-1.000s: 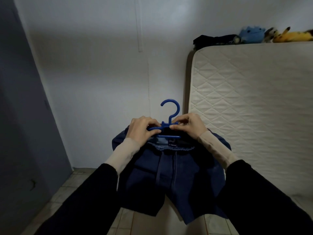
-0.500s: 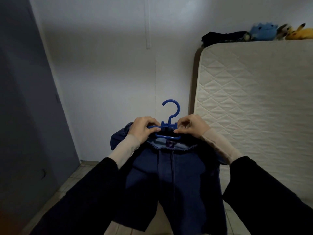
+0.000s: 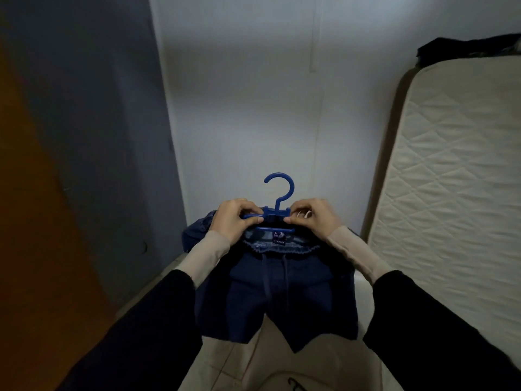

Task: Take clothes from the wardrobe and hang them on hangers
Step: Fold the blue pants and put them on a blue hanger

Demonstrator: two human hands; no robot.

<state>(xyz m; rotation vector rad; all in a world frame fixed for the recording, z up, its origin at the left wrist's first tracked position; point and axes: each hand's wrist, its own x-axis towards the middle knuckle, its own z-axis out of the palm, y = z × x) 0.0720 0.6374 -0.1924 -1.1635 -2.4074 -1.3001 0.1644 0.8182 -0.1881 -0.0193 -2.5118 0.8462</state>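
Both hands pinch the small blue plastic hanger [image 3: 277, 213]: left hand [image 3: 235, 218] on its left arm, right hand [image 3: 311, 217] on its right. Dark navy drawstring shorts [image 3: 279, 294] hang below it, clear of the upright quilted cream mattress [image 3: 451, 193] to the hanger's right.

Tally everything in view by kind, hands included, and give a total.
Hands: 2, left hand and right hand
Hangers: 1, hanger
Shorts: 1, shorts
Mattresses: 1, mattress
Dark bundles on top of the mattress: 1, bundle
Total: 6
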